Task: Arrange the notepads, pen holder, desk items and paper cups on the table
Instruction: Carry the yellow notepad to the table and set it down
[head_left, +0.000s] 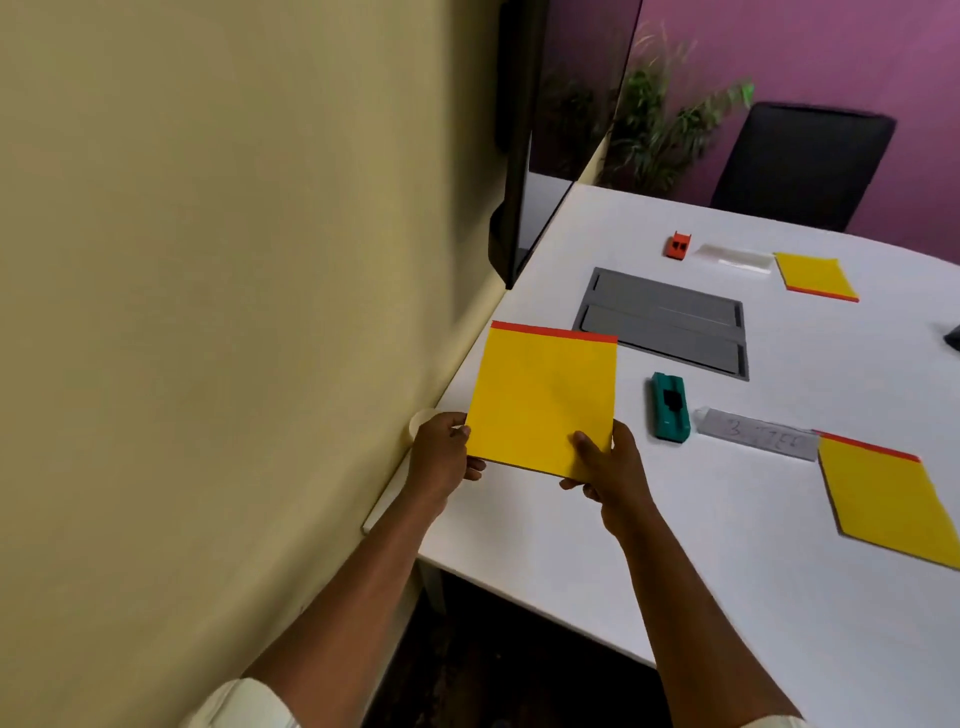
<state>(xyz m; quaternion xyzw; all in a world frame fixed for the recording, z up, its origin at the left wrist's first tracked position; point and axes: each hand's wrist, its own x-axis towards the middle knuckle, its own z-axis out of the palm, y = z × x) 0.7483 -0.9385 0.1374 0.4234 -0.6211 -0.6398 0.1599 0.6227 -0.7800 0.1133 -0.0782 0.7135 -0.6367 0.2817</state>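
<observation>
**Notepad in hand, placement pending**

Notepad (543, 400), yellow with a red strip along its far edge, held above the near-left corner of the white tabletop (727, 561), centre of frame. Both hands on its near edge: left hand (441, 452) at the left corner, right hand (608, 470) at the right corner. Right thumb lies on the top face, fingers (574, 484) curled beneath; left fingers wrap the edge likewise. Both grips closed on the pad. It tilts up toward the camera and looks lifted, not resting.

Step, by my reading: setting out notepads. Two more of the same kind already lie flat, one at lower right (888, 506), one at upper right (815, 277).

Other items on the tabletop:
- teal stapler-like object (670, 408) just right of the held pad
- clear ruler (756, 440) beside it, touching the lower-right pad's corner
- small orange object (678, 244) and a clear strip (735, 257) toward the upper right
- grey inset cable hatch (665, 321) mid-table

Pale rim of what may be a paper cup (422, 418) shows behind the left hand; too hidden to confirm.

Next move likely calls for lowering the pad flat onto bare tabletop, clear of the stapler-like object, then letting go.
</observation>
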